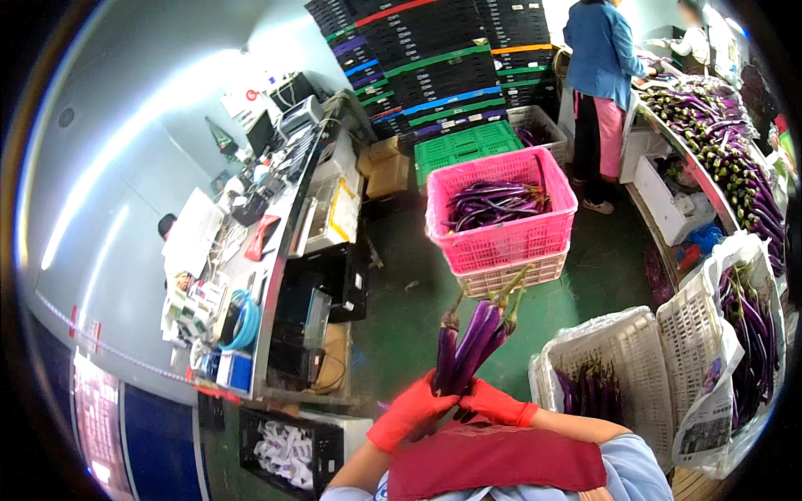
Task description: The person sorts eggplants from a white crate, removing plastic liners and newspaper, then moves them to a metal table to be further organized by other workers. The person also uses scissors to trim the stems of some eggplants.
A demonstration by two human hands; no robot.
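Eggplants [472,342] in the head view, a small bunch held low in the middle, just beyond the apron [497,459], stems up and leaning slightly right. Left hand [413,411], in a red glove, closed round the lower part from the left, curled rather than spread. Right hand [494,402], gloved likewise, closed on the lower end from the right, near the left; tightness impossible to tell. Beyond the bunch, a pink crate [499,248] on a paler crate [514,278], with more eggplants lying inside. To the right, a white crate [643,351] with eggplants on end, and beside it a plastic-lined crate [687,326] holding others. At upper right, a co-worker [598,42] in blue beside a table [695,166] heaped with eggplants. At lower left, a black box [328,455] of crumpled white strips [284,453].
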